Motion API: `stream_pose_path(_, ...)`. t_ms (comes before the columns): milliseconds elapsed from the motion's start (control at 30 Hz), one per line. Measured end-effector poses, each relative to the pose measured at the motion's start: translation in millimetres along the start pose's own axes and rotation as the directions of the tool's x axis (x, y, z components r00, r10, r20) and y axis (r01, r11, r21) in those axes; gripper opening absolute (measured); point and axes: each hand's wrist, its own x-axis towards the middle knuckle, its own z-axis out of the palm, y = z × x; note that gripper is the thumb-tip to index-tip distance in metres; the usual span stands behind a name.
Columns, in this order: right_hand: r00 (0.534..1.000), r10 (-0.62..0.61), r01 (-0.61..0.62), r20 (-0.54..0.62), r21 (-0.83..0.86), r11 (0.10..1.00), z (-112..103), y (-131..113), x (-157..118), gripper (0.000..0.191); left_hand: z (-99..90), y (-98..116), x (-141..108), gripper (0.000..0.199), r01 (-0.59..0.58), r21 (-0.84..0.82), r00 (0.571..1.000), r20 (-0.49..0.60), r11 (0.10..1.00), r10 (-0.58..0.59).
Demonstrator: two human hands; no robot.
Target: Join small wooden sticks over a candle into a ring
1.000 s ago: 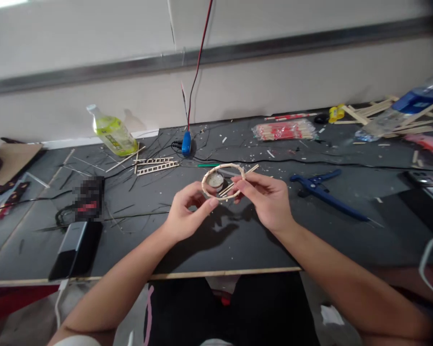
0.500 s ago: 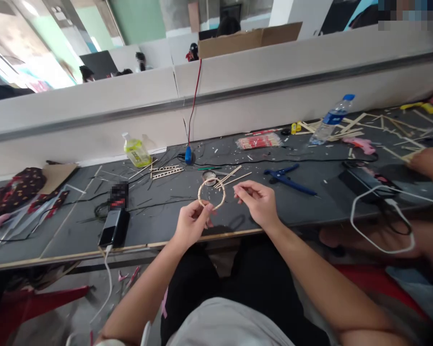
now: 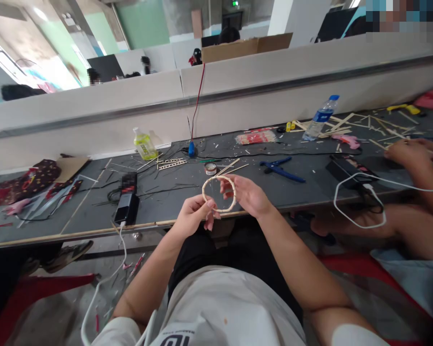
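A pale ring with joint-like bands (image 3: 219, 210), wooden or bamboo-like, is held above the table's front edge. My left hand (image 3: 195, 214) pinches its lower left side between thumb and fingers. Close behind the ring's right side is my right hand (image 3: 247, 194), its fingers curled and partly seen through the ring. Whether it touches the ring or pinches something thin is unclear. Beyond the ring are a small round tin or roll (image 3: 210, 168) and thin wooden sticks (image 3: 234, 166). Blue pliers-like cutters (image 3: 282, 169) lie to the right.
A power bank-like device (image 3: 127, 207) with a white cable sits at the left front edge. At the back are a green-yellow bottle (image 3: 145, 144), a blue glue-gun-like tool (image 3: 191, 149) and a water bottle (image 3: 321, 118). A co-worker's hand (image 3: 406, 153) is at right.
My right hand has moved left, from beside the ring to close behind its right side. The ring, still in my left hand, appears slightly farther right. The camera view has shifted.
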Motion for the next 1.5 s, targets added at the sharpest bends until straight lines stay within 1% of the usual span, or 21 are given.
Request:
stream_pose_path(33,0.997,0.030,-0.032,0.076,0.014,0.999,2,0,1,0.054,-0.8,0,-1,0.044,0.015,-0.022,0.999,0.031,1.000,-0.014)
stream_pose_path(100,0.982,0.059,-0.065,0.178,0.029,0.997,6,-1,2,0.052,-2.2,-2,-2,0.044,0.038,-0.053,0.997,0.071,0.998,-0.034)
stream_pose_path(200,0.971,0.068,-0.077,0.230,0.031,0.997,10,-2,5,0.043,-3.1,-7,1,0.044,0.055,-0.074,0.995,0.087,0.996,-0.048)
stream_pose_path(300,0.974,0.073,-0.077,0.214,0.010,0.997,9,0,9,0.033,-3.5,-12,7,0.044,0.052,-0.082,0.994,0.103,0.995,-0.044)
stream_pose_path(400,0.979,0.082,-0.079,0.186,-0.026,0.997,6,4,14,0.039,-5.4,-15,13,0.044,0.044,-0.077,0.991,0.128,0.996,-0.034)
stream_pose_path(500,0.988,0.066,-0.060,0.143,-0.048,0.997,4,4,18,0.043,-8.4,-16,14,0.042,0.024,-0.066,0.990,0.138,0.998,-0.015)
stream_pose_path(633,0.994,0.015,-0.006,0.106,-0.083,0.997,2,-6,16,0.040,-9.7,-13,10,0.042,0.002,-0.062,0.991,0.131,0.998,0.006)
stream_pose_path(767,0.995,-0.055,0.070,0.087,-0.176,0.982,-1,-19,14,0.035,-7.5,-9,4,0.041,-0.011,-0.064,0.992,0.125,0.998,0.019)
stream_pose_path(900,0.984,-0.157,0.175,0.079,-0.344,0.922,-6,-32,11,0.028,-5.9,-9,-1,0.040,-0.021,-0.071,0.990,0.140,0.997,0.031)
stream_pose_path(1000,0.968,-0.232,0.248,0.094,-0.478,0.843,-11,-41,10,0.022,-5.7,-13,-3,0.039,-0.002,-0.065,0.988,0.152,0.998,0.011)
stream_pose_path(1100,0.953,-0.272,0.299,0.135,-0.569,0.766,-17,-49,9,0.018,-4.8,-19,-6,0.040,0.027,-0.056,0.985,0.173,0.998,-0.017)
stream_pose_path(1200,0.941,-0.280,0.336,0.189,-0.621,0.709,-22,-55,10,0.016,-2.7,-25,-8,0.039,0.052,-0.058,0.978,0.203,0.997,-0.039)
stream_pose_path(1333,0.925,-0.291,0.378,0.243,-0.653,0.657,-27,-61,11,0.015,-0.1,-29,-8,0.039,0.075,-0.054,0.973,0.221,0.996,-0.061)
stream_pose_path(1500,0.917,-0.316,0.392,0.242,-0.680,0.619,-32,-65,14,0.016,0.8,-32,-5,0.038,0.074,-0.054,0.973,0.223,0.996,-0.060)
